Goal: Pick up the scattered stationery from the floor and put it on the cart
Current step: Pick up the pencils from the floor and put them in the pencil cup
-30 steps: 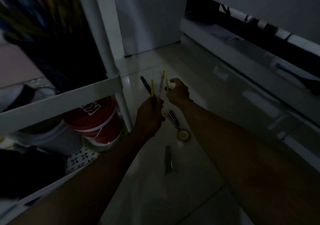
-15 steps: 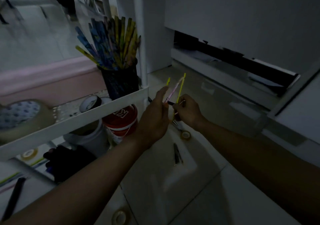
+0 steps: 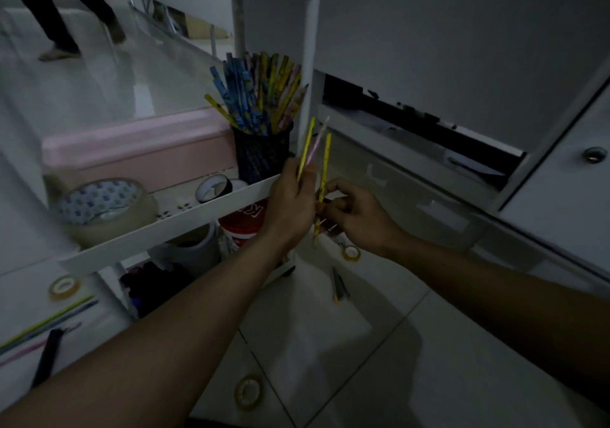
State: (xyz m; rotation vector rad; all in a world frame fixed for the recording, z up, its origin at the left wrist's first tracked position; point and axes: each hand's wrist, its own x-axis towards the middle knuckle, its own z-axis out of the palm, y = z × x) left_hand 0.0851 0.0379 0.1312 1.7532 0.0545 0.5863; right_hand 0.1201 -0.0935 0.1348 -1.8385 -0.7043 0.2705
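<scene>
Left hand (image 3: 290, 203) grips 2 pencils (image 3: 308, 147); right hand (image 3: 358, 216) pinches a 3rd. Next, probably drop them in the cart's pencil holder (image 3: 260, 157).

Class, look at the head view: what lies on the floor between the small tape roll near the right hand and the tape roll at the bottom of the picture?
In the head view, between the small tape roll and the bottom tape roll lie pens on bare floor tile.

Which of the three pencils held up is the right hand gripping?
The yellow pencil on the right; the right hand pinches its lower part, while the left hand holds the other two.
</scene>
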